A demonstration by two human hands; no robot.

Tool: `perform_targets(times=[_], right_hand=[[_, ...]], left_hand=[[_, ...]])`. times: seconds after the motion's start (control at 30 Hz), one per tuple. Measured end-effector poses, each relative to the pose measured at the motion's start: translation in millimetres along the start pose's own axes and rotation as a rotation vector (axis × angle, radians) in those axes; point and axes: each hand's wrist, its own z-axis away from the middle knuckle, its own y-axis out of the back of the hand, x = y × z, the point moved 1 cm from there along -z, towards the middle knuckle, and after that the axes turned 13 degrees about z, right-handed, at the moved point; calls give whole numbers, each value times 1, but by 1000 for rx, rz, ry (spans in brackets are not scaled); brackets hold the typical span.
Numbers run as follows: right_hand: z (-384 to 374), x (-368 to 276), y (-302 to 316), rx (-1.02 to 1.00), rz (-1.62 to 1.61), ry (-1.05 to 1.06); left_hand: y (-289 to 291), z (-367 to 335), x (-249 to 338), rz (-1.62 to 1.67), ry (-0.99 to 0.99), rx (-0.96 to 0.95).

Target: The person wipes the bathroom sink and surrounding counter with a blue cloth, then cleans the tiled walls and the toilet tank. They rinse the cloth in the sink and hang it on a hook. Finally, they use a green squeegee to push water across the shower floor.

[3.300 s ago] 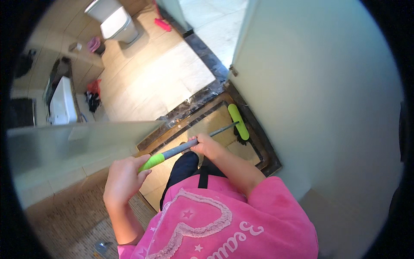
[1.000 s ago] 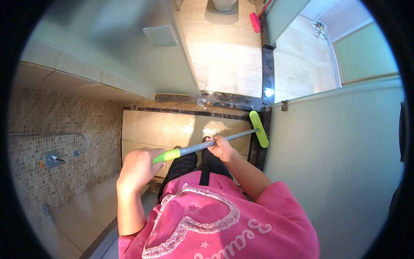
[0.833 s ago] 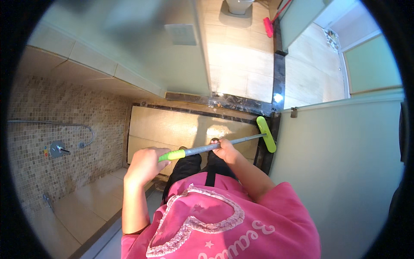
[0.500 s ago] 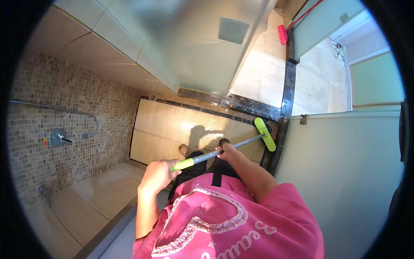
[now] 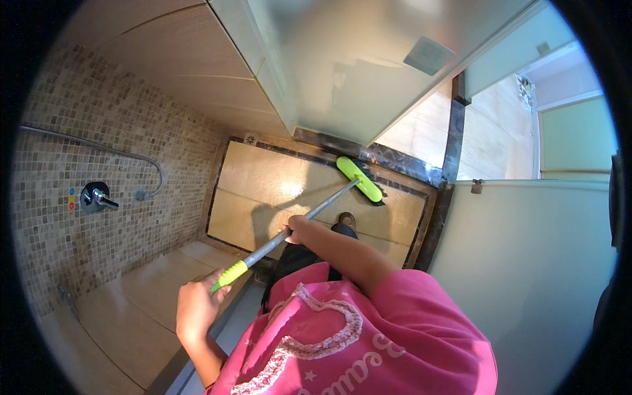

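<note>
A long-handled floor brush [image 5: 359, 180] has a lime-green head with dark bristles and a grey pole that ends in a green grip. The head rests on the beige shower floor [image 5: 263, 172], near its dark far border. My left hand [image 5: 199, 304] is closed around the green grip at the pole's end. Farther along, my right hand [image 5: 297, 230] wraps the grey pole about midway. The pole slants up and right from my left hand to the head.
A mosaic wall [image 5: 138, 131] with a shower mixer [image 5: 99, 197] and hose stands at left. Frosted glass panels [image 5: 526, 263] rise at right and ahead. A dark stone threshold [image 5: 403, 162] edges the floor, beside a drain [image 5: 251, 139]. My shoe [image 5: 347, 220] stands on the tiles.
The brush head has moved left and slightly away along the floor's far border. Both hands have shifted left with the pole, my left hand also nearer. The red brush beyond the glass no longer shows.
</note>
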Motion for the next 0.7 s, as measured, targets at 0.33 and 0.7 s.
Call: perform_targets(times=[0.33,0.7], right_hand=[[87,13,8,-209,-29,142],[208,-14,178,-222,-122,166]], left_hand=[[14,47,41,137,-51,35],[-24,75,148,150,-242,-104]])
